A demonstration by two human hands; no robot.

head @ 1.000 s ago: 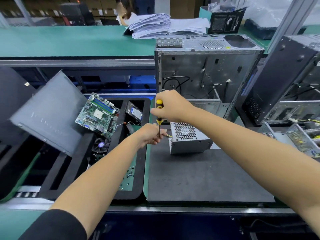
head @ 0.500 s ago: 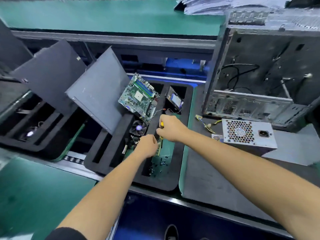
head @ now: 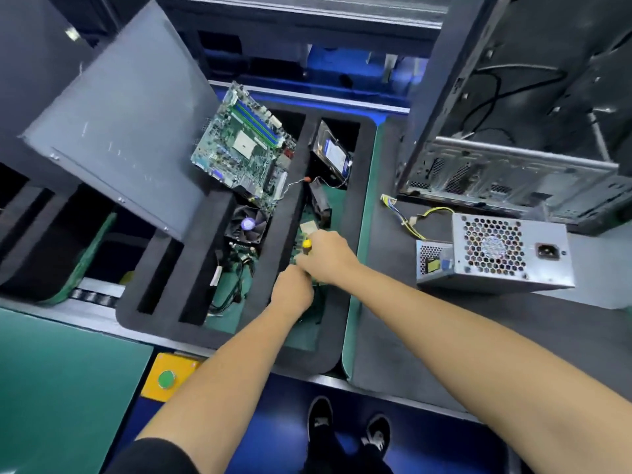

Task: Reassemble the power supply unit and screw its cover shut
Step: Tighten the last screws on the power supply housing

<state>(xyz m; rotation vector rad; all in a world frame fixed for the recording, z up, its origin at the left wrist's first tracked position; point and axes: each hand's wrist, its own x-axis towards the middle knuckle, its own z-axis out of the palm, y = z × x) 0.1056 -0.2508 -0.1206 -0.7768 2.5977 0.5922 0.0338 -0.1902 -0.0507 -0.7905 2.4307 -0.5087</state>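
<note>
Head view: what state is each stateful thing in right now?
Power supply unit: on the grey mat, untouched, cables trailing.
Computer case: side open.
Screwdriver: gripped by right hand.
Left hand: reaching into the foam tray, grip unclear.
Motherboard: leaning tilted in the tray.

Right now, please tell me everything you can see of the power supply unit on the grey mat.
The power supply unit is a silver metal box lying flat on the grey mat, in front of the open computer case. Its near face has a honeycomb fan grille and a black power socket. Yellow and black wires run from its left end. Neither hand touches it.
</note>
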